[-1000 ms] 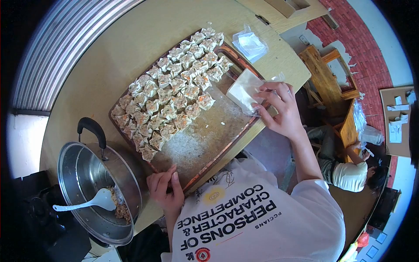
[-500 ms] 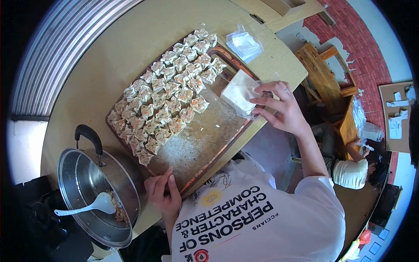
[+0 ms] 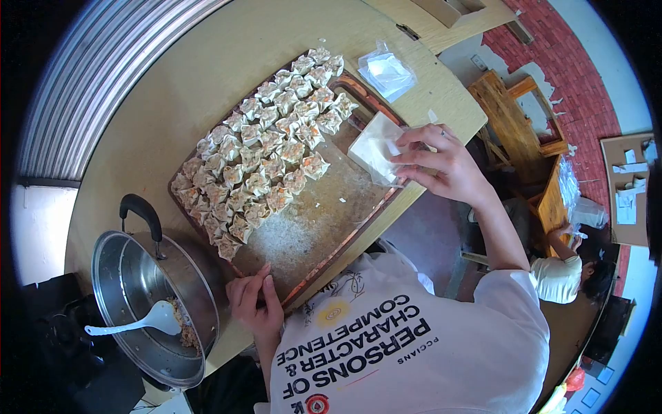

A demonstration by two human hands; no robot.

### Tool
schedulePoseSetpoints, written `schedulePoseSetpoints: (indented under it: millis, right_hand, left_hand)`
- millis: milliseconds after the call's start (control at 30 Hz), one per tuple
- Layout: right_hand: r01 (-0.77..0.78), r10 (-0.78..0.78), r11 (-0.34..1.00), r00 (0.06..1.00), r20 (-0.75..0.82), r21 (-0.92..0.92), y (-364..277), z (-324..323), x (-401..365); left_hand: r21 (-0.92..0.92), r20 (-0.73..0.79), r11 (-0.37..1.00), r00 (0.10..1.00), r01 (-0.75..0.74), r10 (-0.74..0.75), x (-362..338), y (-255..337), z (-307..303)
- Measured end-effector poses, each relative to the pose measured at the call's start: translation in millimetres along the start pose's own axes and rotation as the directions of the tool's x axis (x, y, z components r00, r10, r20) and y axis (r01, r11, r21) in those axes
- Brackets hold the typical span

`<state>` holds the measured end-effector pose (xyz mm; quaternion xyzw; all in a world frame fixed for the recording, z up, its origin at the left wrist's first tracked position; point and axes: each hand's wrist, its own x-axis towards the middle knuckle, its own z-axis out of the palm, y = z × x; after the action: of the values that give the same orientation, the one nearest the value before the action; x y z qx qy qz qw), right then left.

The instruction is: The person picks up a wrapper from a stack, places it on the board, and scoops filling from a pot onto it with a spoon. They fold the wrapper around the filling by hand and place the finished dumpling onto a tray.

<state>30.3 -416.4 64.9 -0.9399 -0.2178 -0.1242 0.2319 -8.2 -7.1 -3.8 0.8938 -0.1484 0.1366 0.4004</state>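
Note:
A brown tray carries rows of open-topped dumplings, pleated, with bits of orange on top. At the tray's right end lies a stack of square dumpling wrappers, partly in clear plastic. My right hand is over this stack, its bent fingers and thumb pinching at the wrappers and the plastic; whether a single wrapper is lifted cannot be seen. My left hand is closed at the tray's near left corner, fingertips on its rim. White flour dusts the bare part of the tray.
To the left stands a steel pot, tilted, with a white ladle and some filling inside. A plastic packet of white squares lies on the wooden table behind the tray. Another person is at the far right.
My right hand has shifted slightly, its fingers changing position on the wrappers and plastic. A small white scrap now shows on the table beyond it. My left hand stays at the tray corner.

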Motion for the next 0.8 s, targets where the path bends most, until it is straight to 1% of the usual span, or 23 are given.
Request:
schedulePoseSetpoints:
  millis: [333, 433, 500, 633, 700, 800]
  right_hand:
    - [0.048, -0.048, 0.999, 0.998, 0.032, 0.000, 9, -3, 3]
    - [0.047, -0.048, 0.998, 0.999, 0.021, 0.029, 10, -3, 3]
    - [0.028, -0.030, 0.997, 0.999, 0.024, 0.075, 9, -4, 4]
    - [0.029, -0.033, 0.994, 0.999, 0.038, 0.101, 10, -5, 7]
    - [-0.042, 0.029, 0.992, 0.994, 0.105, 0.116, 11, -6, 4]
    - [-0.007, 0.000, 0.996, 0.996, 0.086, 0.087, 9, -6, 6]
  left_hand:
    - [-0.003, -0.010, 1.000, 1.000, 0.003, -0.003, 0, 1, 1]
    - [-0.004, -0.014, 1.000, 1.000, 0.014, -0.014, -1, 2, 1]
    - [0.003, -0.017, 1.000, 1.000, 0.024, -0.024, 0, 3, 1]
    - [-0.004, -0.028, 1.000, 0.999, 0.022, -0.022, 0, 3, 2]
    - [-0.006, -0.030, 1.000, 0.999, 0.024, -0.024, 0, 3, 2]
    - [0.006, -0.015, 1.000, 1.000, 0.016, -0.016, 1, 3, 1]
